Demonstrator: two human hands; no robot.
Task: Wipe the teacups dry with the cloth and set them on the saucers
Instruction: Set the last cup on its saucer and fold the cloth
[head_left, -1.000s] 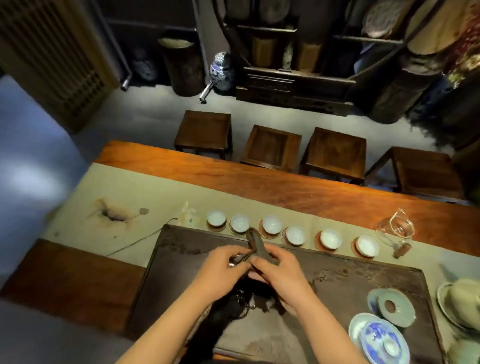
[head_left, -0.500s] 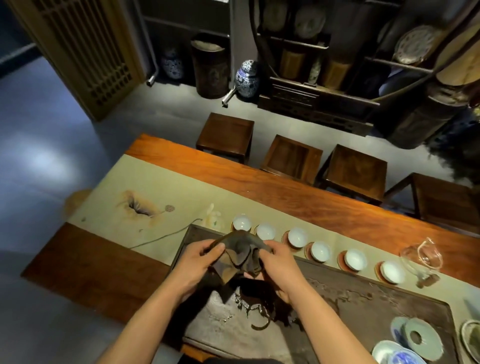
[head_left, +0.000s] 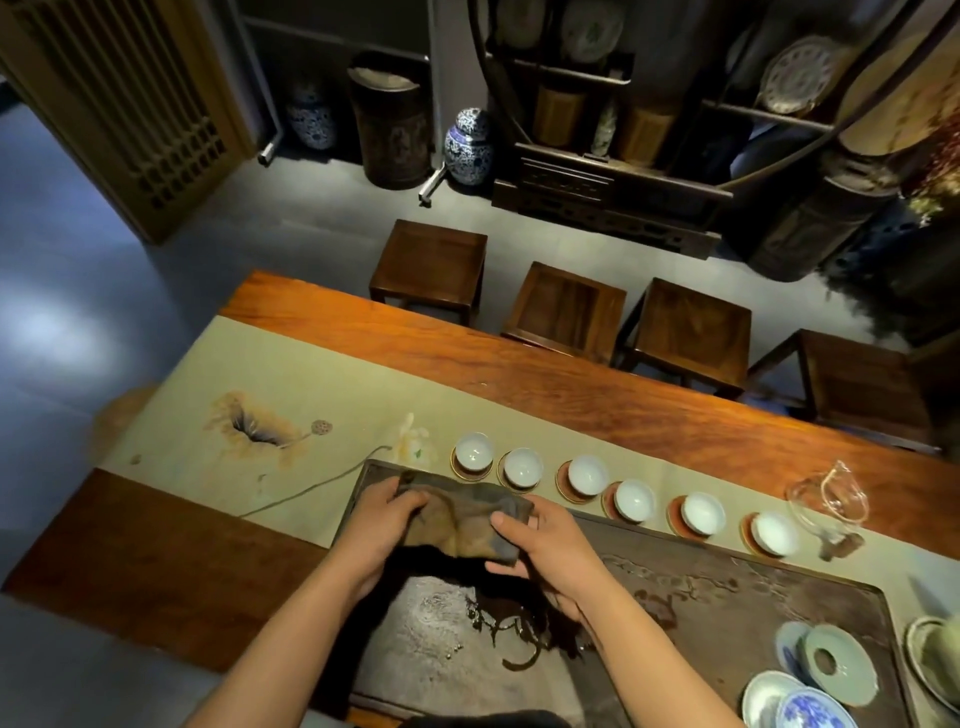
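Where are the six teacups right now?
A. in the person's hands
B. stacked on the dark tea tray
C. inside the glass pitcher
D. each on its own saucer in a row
D: each of the teacups sits on a saucer in a row beyond the tea tray; both hands hold only the cloth.

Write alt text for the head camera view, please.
Both hands, left and right, hold a folded brown cloth over a dark tea tray. Beyond it, six white teacups sit on saucers in a row on a wooden table.
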